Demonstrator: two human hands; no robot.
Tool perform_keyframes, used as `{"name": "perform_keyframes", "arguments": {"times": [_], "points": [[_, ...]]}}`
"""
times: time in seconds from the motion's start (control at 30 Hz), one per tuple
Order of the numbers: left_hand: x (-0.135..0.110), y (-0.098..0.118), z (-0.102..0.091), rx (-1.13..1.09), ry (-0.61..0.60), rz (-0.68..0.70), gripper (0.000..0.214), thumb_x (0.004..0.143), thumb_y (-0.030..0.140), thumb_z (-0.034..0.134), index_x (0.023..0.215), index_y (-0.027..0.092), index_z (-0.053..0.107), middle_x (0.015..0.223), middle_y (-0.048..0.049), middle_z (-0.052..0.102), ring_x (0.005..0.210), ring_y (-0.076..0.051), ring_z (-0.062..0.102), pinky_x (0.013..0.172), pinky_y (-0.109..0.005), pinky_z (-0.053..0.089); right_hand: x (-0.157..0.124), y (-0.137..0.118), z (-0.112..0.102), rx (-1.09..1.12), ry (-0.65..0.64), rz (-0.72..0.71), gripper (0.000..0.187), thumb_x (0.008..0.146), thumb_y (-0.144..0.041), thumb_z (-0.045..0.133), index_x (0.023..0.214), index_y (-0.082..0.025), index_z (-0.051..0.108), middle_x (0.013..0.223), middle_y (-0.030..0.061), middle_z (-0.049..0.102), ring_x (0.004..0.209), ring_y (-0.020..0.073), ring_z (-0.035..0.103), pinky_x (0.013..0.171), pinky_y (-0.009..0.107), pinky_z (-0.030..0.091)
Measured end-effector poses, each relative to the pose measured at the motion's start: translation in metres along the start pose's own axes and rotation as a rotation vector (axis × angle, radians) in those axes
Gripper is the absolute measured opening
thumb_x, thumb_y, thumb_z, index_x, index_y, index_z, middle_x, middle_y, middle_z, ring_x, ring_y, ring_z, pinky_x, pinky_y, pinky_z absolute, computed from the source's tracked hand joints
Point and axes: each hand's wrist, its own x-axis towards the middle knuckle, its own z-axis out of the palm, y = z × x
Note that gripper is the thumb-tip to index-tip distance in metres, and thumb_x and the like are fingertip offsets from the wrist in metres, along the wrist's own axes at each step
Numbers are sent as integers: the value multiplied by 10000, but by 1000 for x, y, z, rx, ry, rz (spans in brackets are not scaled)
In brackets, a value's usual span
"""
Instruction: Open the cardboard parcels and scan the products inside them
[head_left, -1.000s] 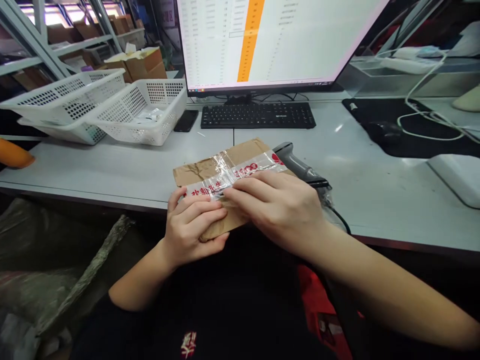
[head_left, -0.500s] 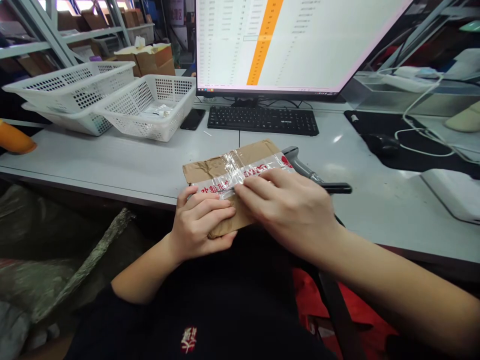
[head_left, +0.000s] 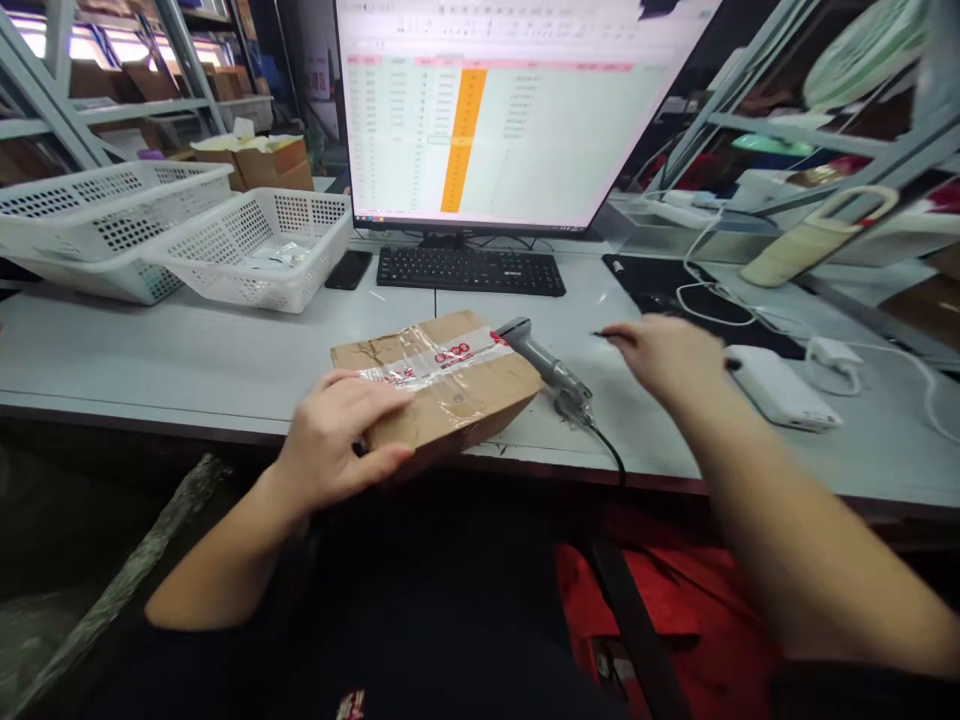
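Note:
A brown cardboard box [head_left: 480, 385] sits at the front edge of the desk, tilted a little. Clear tape [head_left: 431, 365] with red print runs across its top, and a dark line shows along the tape. My left hand [head_left: 337, 430] grips the box's left end, fingers over the top and thumb at the near side. Away to the right, above the desk, my right hand [head_left: 664, 350] is closed round a slim black-handled knife [head_left: 598, 334]; only its dark tip shows. Between box and right hand lies a grey barcode scanner [head_left: 547, 362] with a black cable.
White plastic baskets [head_left: 255, 255] stand at the left, with small bags in one. A phone [head_left: 349, 270], a keyboard [head_left: 472, 271] and a monitor [head_left: 510, 120] are at the back. On the right are a mouse pad [head_left: 637, 280] and a white box-shaped device [head_left: 784, 388].
My right hand has lifted off the taped top and moved right with the knife. My left hand has shifted to the box's left end. The view has also shifted, showing more of the box and scanner.

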Motion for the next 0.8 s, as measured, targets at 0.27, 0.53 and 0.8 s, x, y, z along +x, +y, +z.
{"name": "perform_keyframes", "arguments": {"times": [0.27, 0.53, 0.8], "points": [[87, -42, -3, 227, -502, -96, 694, 846, 665, 768, 1414, 281, 659, 1492, -131, 631, 1281, -336, 665, 963, -397, 581, 15, -27, 8, 255, 148, -91, 381, 989, -402, 540, 1138, -176, 807, 1076, 154, 788, 906, 273, 713, 810, 430, 567], [106, -27, 7, 380, -719, -104, 419, 969, 441, 616, 1347, 262, 641, 1298, -107, 717, 1034, -297, 737, 733, -335, 532, -14, -164, -37, 466, -151, -888, 323, 1032, -458, 649, 1161, -218, 824, 1087, 99, 776, 965, 238, 650, 898, 414, 525], [127, -4, 30, 697, -833, -59, 523, 803, 444, 754, 1236, 157, 700, 868, -155, 749, 707, -361, 717, 668, -403, 524, -22, -157, -22, 432, -63, -867, 332, 1048, -429, 607, 981, -204, 842, 1029, 102, 761, 902, 226, 635, 891, 406, 487]]}}
